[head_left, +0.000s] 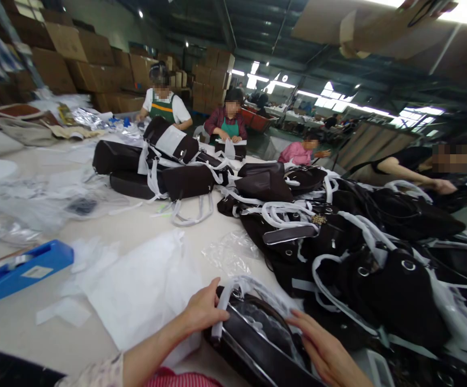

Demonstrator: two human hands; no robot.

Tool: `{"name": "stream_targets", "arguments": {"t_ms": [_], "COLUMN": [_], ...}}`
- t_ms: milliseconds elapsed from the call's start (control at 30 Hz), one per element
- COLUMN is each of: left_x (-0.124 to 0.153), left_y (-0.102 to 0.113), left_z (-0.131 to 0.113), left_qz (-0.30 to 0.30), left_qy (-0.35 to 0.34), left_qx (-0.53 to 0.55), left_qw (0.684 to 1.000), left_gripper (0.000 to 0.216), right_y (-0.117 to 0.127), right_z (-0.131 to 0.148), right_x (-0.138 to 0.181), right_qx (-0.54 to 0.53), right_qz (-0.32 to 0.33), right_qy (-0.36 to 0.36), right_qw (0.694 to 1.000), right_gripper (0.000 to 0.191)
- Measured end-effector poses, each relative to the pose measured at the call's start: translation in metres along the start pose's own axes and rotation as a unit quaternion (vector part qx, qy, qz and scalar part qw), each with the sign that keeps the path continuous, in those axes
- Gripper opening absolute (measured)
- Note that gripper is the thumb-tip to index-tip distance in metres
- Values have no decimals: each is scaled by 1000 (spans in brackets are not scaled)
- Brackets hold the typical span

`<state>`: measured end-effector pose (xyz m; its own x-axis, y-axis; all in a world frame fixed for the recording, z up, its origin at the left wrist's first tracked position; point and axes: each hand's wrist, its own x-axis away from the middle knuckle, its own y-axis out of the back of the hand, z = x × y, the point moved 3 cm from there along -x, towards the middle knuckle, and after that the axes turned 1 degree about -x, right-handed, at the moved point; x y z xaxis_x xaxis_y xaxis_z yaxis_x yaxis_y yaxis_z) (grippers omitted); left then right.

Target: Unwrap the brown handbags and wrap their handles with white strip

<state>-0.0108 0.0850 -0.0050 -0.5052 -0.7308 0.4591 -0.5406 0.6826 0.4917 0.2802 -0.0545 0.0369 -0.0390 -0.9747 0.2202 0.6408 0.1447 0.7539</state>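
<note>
A dark brown handbag (257, 344) lies at the table's near edge, its handle wrapped in white paper and clear plastic. My left hand (203, 310) is closed on the bag's left end, by the wrapped handle (222, 312). My right hand (325, 352) rests flat on the bag's right side with its fingers stretched out. A sheet of white wrapping paper (144, 285) lies just left of the bag.
A heap of black handbags (378, 269) with white-wrapped straps fills the right side. More bags (164, 172) lie mid-table. A blue tape dispenser (19, 271) sits at the left, with clear plastic bags (233, 252) nearby. Other people work at the far side and right. Cardboard boxes (88, 59) are stacked behind.
</note>
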Motion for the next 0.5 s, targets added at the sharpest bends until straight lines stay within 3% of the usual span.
{"name": "stream_targets", "arguments": {"t_ms": [100, 200, 267, 333, 433, 500], "left_x": [-9, -8, 1, 14, 38, 56], "left_y": [-12, -15, -10, -2, 13, 22], "left_z": [0, -8, -17, -28, -38, -41], "left_qz": [-14, -39, -64, -83, -94, -75], "left_qy": [7, -36, -82, -125, -166, -183], "left_qx": [65, 148, 162, 151, 136, 119], "left_qw": [998, 988, 981, 977, 972, 973], "left_gripper": [95, 91, 84, 76, 67, 49], "right_y": [2, -9, -8, 3, 29, 41], "right_z": [-22, -42, -46, -42, -31, -30], "right_x": [-17, -36, -44, -41, -9, 25], "right_qx": [9, -58, -104, -127, -141, -122], "right_qz": [-113, -64, -13, -3, -8, -11], "right_qy": [-111, -176, -174, -153, -88, -48], "right_qw": [987, 981, 979, 980, 986, 991], "right_gripper": [66, 68, 49, 35, 32, 30]}}
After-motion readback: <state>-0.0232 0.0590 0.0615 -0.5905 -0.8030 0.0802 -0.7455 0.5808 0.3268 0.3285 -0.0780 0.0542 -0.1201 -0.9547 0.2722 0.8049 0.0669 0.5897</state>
